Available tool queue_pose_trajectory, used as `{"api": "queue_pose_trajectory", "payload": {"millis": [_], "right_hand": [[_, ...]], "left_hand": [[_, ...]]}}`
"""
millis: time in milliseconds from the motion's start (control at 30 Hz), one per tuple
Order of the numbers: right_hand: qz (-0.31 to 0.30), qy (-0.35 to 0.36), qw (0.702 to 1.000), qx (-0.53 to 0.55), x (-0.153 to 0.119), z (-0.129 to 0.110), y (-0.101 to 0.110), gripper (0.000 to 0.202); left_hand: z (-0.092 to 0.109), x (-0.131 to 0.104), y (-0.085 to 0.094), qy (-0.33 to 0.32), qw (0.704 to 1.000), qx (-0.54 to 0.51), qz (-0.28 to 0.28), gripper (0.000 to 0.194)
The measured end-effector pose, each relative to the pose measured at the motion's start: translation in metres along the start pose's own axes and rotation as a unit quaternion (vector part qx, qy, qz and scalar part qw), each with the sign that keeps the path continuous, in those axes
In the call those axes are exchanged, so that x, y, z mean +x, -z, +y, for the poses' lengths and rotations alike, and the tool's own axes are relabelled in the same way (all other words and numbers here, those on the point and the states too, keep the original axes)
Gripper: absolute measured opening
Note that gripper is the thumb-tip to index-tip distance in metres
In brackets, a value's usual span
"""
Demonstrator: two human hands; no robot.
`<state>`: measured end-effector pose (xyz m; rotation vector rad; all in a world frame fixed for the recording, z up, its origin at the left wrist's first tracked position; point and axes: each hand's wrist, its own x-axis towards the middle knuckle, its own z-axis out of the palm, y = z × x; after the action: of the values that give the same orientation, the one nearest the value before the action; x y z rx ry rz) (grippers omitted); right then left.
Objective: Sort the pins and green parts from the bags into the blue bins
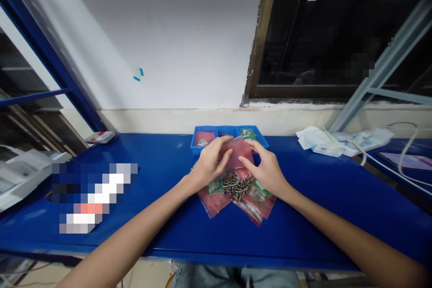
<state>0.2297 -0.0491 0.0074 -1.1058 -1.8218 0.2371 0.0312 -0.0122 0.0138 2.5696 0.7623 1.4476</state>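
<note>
From my remote seat I am looking down on a blue worktop (189, 234), using the heap of metal screws (238, 184) as my landmark. Just beyond the heap, two bare hands are holding up a small pink bag (237, 156). The right hand (268, 168) is gripping its right side, thumb across the front face; the left hand (208, 162) is bending its fingers around the left side, thumb and forefinger slightly parted, though I cannot tell how firmly they are pinching. Under the heap and toward me, more pink bags (213, 207) are lying with green packets (261, 189); farther beyond it, blue bins (194, 142) are standing in a row. I am judging the bag light, limp and slick, folding easily, so the side edges near its top are offering the surest hold.
</note>
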Motion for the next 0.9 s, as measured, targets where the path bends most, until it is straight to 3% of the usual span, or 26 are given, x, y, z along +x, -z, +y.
{"api": "queue_pose_trajectory", "payload": {"millis": [167,267,367,533,700,900], "right_hand": [[-0.039,-0.068,0.993,0.086,0.002,0.008,-0.003,0.027],[-0.044,-0.101,0.978,0.175,0.002,0.010,-0.006,0.022],[-0.037,-0.122,0.962,0.240,0.002,0.011,-0.008,0.023],[-0.023,-0.132,0.958,0.253,0.005,0.008,-0.003,0.023],[-0.043,-0.145,0.940,0.306,0.005,-0.001,-0.001,0.022],[0.016,-0.165,0.940,0.298,0.007,0.006,0.001,0.036]], "left_hand": [[0.004,0.001,0.001,-0.013,0.999,0.019,0.024,0.026],[0.003,0.000,0.002,-0.033,0.998,0.045,0.021,0.031],[-0.002,-0.001,0.003,-0.048,0.996,0.074,-0.011,0.041],[-0.011,-0.001,0.003,-0.061,0.986,0.137,-0.078,0.045],[-0.016,-0.001,0.003,-0.092,0.983,0.152,-0.053,0.041],[-0.011,0.000,0.004,-0.077,0.994,0.073,-0.021,0.029]]}}
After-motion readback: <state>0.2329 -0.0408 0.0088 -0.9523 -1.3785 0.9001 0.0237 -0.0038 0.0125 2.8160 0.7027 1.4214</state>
